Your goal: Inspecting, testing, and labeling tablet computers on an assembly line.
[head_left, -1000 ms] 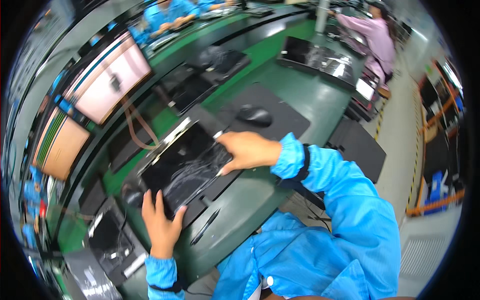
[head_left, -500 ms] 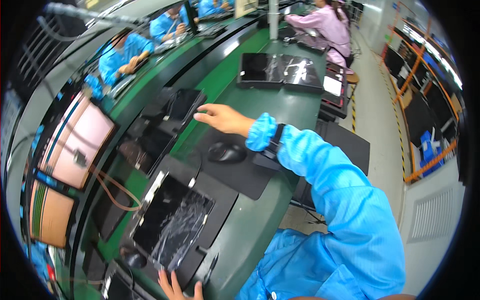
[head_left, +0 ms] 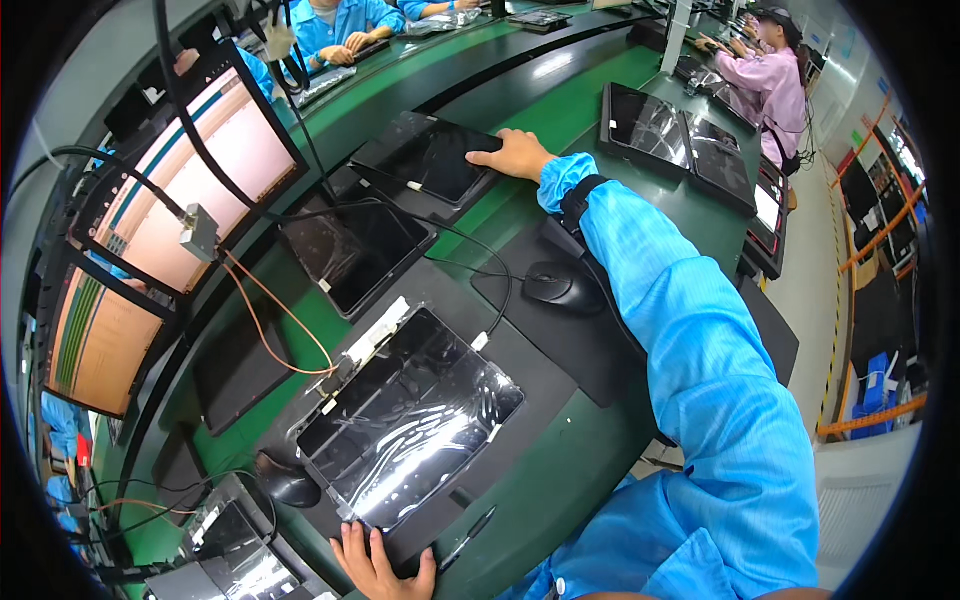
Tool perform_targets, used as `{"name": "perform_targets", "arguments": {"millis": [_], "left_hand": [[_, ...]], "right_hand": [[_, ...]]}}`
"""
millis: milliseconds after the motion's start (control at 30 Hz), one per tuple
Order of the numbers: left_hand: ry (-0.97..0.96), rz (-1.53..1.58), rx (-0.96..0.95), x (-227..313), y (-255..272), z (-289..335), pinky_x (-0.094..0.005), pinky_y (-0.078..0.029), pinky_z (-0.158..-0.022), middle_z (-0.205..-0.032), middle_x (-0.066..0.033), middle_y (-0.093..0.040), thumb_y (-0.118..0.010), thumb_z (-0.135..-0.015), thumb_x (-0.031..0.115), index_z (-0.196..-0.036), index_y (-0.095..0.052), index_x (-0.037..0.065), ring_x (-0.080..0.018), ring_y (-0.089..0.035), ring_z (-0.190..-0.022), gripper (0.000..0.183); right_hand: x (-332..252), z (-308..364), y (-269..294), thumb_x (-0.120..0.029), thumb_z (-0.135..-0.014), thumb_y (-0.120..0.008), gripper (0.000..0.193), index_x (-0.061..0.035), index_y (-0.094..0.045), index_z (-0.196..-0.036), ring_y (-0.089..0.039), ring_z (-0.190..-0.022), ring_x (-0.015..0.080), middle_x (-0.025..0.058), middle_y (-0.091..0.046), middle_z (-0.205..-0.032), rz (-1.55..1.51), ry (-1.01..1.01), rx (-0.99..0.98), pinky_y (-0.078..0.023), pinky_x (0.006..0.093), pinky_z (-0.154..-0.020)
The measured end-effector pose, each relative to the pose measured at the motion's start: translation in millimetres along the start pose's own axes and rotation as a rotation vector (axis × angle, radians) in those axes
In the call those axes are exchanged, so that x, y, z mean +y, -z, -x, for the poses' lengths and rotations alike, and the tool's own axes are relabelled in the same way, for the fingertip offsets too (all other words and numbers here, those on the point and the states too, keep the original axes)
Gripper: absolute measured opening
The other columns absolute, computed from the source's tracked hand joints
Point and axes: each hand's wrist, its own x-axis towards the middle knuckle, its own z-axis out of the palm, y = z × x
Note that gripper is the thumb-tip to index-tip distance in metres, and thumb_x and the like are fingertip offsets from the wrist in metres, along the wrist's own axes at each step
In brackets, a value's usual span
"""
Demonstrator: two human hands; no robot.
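My right hand (head_left: 515,155) is at the right end of a black screen panel (head_left: 430,150) on the green line, closed on its edge with the thumb over the top. Nearer to me, a film-covered display panel (head_left: 415,415) lies tilted on a dark grey pad (head_left: 540,375), with a connector board (head_left: 375,345) and a copper-coloured cable along its far left edge. My left hand (head_left: 380,565) rests with fingers spread at the panel's lower corner. Beside the left hand lies a black pen (head_left: 467,538).
Another black panel (head_left: 355,245) lies left of the one in my right hand. A mouse (head_left: 560,287) sits on a dark mat; a second mouse (head_left: 288,478) stands left. Monitors (head_left: 210,180) stand at left. Film-covered panels (head_left: 650,130) lie far right. Co-workers sit across and beyond.
My right hand has gone from reaching in the air to the edge of the black panel. The left hand stays by the display's lower corner. The whole view has shifted.
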Motion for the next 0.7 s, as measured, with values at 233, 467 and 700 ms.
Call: {"name": "perform_targets", "arguments": {"millis": [233,467,700], "left_hand": [[-0.018,-0.046,0.015,-3.1,-2.4,4.3,-0.0651,-0.032,-0.115,-0.141,-0.0266,-0.055,-0.079,-0.080,0.026,-0.137,-0.056,-0.003,-0.0468,-0.049,-0.135,0.068],[-0.055,-0.054,0.057,2.6,-9.8,-0.1,-0.0650,-0.033,-0.113,-0.137,-0.0288,-0.058,-0.076,-0.084,0.032,-0.135,-0.059,-0.003,-0.0474,-0.053,-0.131,0.065],[-0.061,-0.091,0.098,3.3,-9.3,0.0,-0.0637,-0.036,-0.112,-0.133,-0.0290,-0.061,-0.075,-0.085,0.038,-0.131,-0.062,-0.003,-0.0473,-0.057,-0.127,0.063]], "right_hand": [[-33.7,8.4,8.2,-0.082,-0.077,-0.061,0.101,0.0065,-0.067,-0.126,-0.061,-0.124,0.0443,0.0260,-0.063,-0.135,0.052,-0.072,-0.175,-0.046,0.0453,-0.107],[-32.8,-23.4,13.5,-0.077,-0.076,-0.068,0.102,0.0028,-0.059,-0.139,-0.048,-0.139,0.0390,0.0237,-0.052,-0.150,0.010,-0.108,-0.377,-0.038,0.0439,-0.113],[-48.2,6.3,22.3,-0.052,-0.091,-0.072,0.066,-0.0023,-0.062,-0.132,-0.060,-0.126,0.0259,0.0139,-0.063,-0.136,-0.727,-0.333,-0.452,-0.055,0.0527,-0.096]]}}
